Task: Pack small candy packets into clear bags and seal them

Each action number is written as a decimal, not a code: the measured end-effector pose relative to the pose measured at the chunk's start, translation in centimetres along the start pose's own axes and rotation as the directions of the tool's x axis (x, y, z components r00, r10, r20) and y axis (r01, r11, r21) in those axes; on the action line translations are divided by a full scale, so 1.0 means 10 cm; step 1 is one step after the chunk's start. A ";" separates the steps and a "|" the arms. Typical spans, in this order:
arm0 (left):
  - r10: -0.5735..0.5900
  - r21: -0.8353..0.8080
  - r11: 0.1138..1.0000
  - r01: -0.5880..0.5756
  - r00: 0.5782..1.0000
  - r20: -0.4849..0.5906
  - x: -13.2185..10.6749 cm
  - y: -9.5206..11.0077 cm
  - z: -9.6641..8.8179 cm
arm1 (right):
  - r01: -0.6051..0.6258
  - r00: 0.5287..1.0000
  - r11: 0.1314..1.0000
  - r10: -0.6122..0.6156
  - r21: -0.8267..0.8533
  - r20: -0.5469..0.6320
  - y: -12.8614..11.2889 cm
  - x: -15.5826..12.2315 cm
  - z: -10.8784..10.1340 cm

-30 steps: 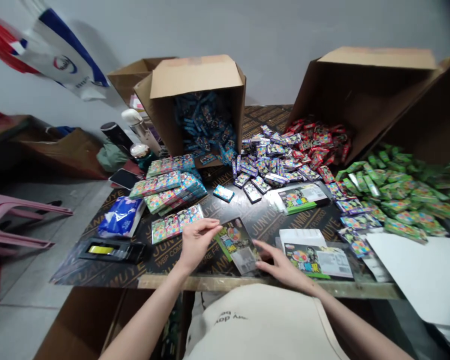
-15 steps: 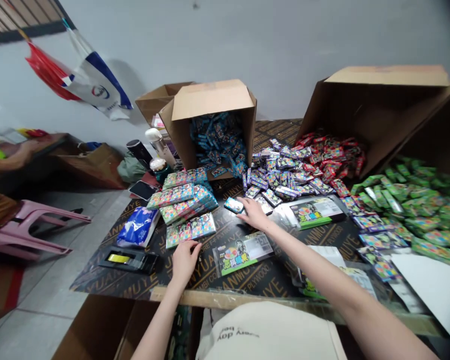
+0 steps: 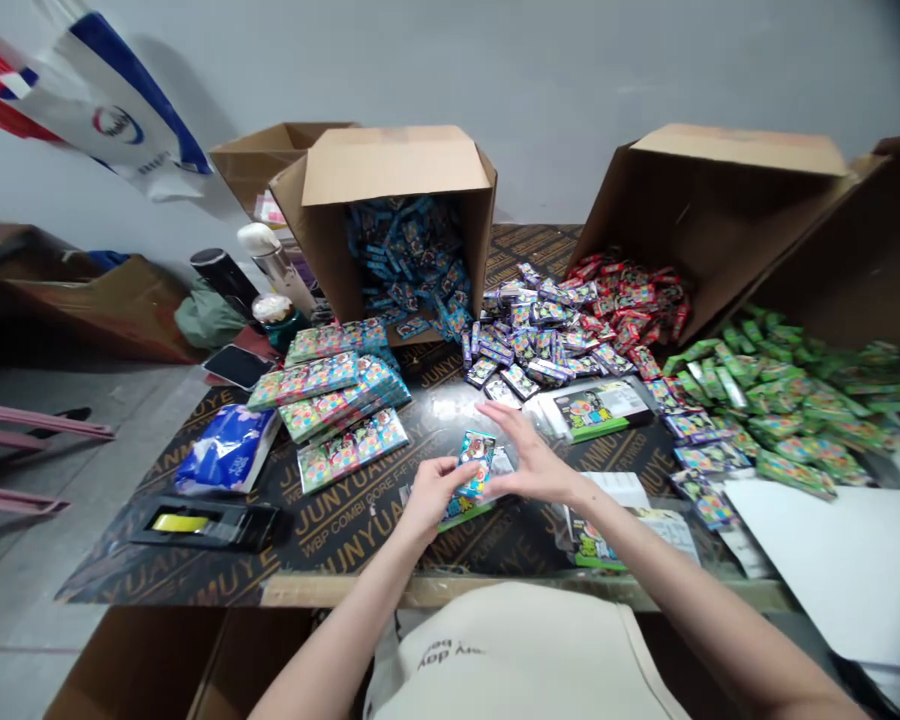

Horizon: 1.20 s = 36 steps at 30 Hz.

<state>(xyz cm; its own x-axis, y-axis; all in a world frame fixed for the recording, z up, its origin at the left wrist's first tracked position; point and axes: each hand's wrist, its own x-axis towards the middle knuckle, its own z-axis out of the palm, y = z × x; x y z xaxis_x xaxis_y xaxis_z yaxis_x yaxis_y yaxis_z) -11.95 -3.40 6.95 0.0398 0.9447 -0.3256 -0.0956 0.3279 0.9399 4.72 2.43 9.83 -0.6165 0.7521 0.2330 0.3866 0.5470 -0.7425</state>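
Observation:
My left hand (image 3: 429, 492) is pinched on a small blue candy packet (image 3: 477, 462) in front of me, thumb on its face. Close on its right side is my right hand (image 3: 534, 462), thumb and fingers spread apart; whether the thumb tip touches the packet I cannot tell. Under the hands lies a printed green and black sleeve (image 3: 465, 516), mostly covered. To the left, several rows of joined packets (image 3: 352, 450) are stacked. Beyond my right hand rests another printed sleeve (image 3: 600, 408) in clear plastic, beside loose purple packets (image 3: 525, 340).
An upturned carton (image 3: 397, 165) holds blue packets. Red packets (image 3: 637, 300) spill from a second carton (image 3: 720, 190), with green packets (image 3: 795, 400) at the right. A tape dispenser (image 3: 202, 522), a blue tissue pack (image 3: 225, 450) and a phone (image 3: 237, 367) lie left. White paper (image 3: 832, 560) covers the right corner.
My right hand has drawn back toward me from the purple packets. My left hand has moved right from the stacked rows and now holds the blue packet. The view has shifted right.

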 end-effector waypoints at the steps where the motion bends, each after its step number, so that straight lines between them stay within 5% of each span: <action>1: -0.017 -0.064 0.998 0.017 1.000 0.001 0.01 -0.02 0.07 | 0.035 0.999 0.998 -0.035 -0.058 0.008 -0.02 -0.09 -0.03; 4: 0.013 -0.039 0.999 -0.011 0.999 0.049 0.02 -0.06 0.22 | 0.064 0.998 0.988 -0.067 -0.142 -0.016 0.00 -0.32 -0.07; 6: 0.149 0.152 0.976 -0.155 0.988 0.050 0.02 -0.09 0.27 | 0.009 0.991 0.986 -0.031 -0.167 -0.128 0.07 -0.45 -0.10; 10: 0.405 0.715 0.593 -0.370 0.905 0.133 0.06 -0.22 0.27 | -0.146 0.952 0.945 0.055 -0.292 -0.300 0.32 -0.61 -0.19; 12: 0.367 0.843 0.406 -0.353 0.908 0.204 0.09 -0.28 0.26 | -0.171 0.959 0.912 0.067 -0.373 -0.275 0.42 -0.65 -0.21; 15: 0.328 0.888 0.291 -0.355 0.909 0.256 0.10 -0.32 0.23 | -0.144 0.982 0.878 0.071 -0.457 -0.174 0.47 -0.67 -0.19; 19: 0.393 0.866 0.278 -0.416 0.872 0.292 0.06 -0.24 0.13 | -0.096 0.995 0.901 0.084 -0.423 -0.047 0.41 -0.68 -0.16; 25: 0.393 0.797 0.327 -0.507 0.840 0.373 0.01 -0.11 0.00 | 0.003 0.993 0.992 0.011 -0.122 0.116 0.41 -0.64 -0.22; 31: 0.386 0.786 0.421 -0.453 0.874 0.297 0.01 -0.06 -0.08 | -0.029 0.999 0.999 0.027 -0.040 -0.048 0.43 -0.62 -0.13; 36: 0.383 0.787 0.434 -0.439 0.880 0.280 0.01 -0.09 -0.13 | -0.031 0.998 0.999 0.029 0.019 0.064 0.44 -0.37 -0.05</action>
<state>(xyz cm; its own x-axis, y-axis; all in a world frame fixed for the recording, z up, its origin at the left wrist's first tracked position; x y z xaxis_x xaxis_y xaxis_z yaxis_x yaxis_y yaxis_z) -13.19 -3.55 5.94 0.2769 0.9554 0.1027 0.7237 -0.2777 0.6317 9.04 2.23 5.99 -0.6475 0.7428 0.1706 0.3923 0.5168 -0.7609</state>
